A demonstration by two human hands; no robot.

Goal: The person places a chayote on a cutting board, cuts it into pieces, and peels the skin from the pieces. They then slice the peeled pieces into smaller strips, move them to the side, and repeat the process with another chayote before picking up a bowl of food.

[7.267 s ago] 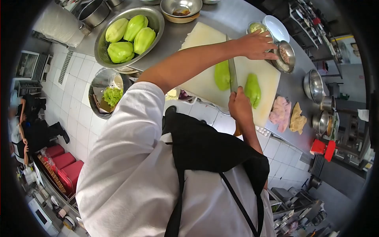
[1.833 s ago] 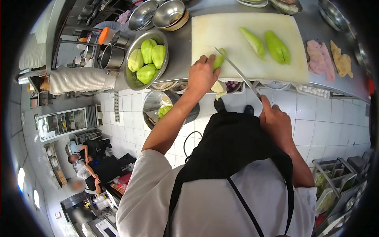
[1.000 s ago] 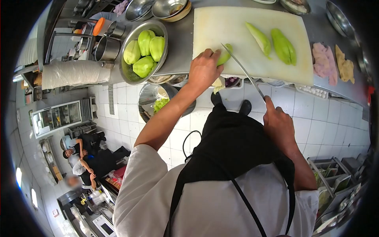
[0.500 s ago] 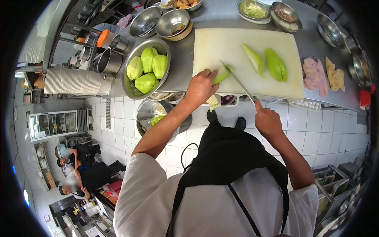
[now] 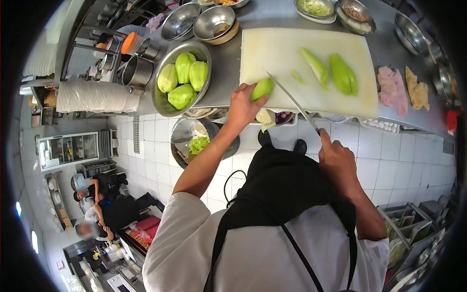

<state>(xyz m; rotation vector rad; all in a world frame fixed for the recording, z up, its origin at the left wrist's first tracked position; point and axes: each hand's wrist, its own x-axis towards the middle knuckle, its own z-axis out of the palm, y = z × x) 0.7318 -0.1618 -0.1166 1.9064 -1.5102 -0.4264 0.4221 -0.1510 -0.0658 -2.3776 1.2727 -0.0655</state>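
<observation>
My left hand grips a green chayote piece at the front left of the white cutting board. My right hand is closed round the handle of a long knife, whose blade points up and left with its tip just right of that piece. A thin green sliver lies on the board. To its right are a pale green slice and a larger chayote piece. Several whole chayotes sit in a metal colander left of the board.
Metal bowls stand behind the colander. Pink and tan cloths lie right of the board. Below the counter edge are a bin with green scraps and a container of vegetables. Two people are far off at lower left.
The thin sliver now lies loose on the board. My left hand has tilted the held chayote piece more upright, and the knife has come off it slightly. The view has shifted a little.
</observation>
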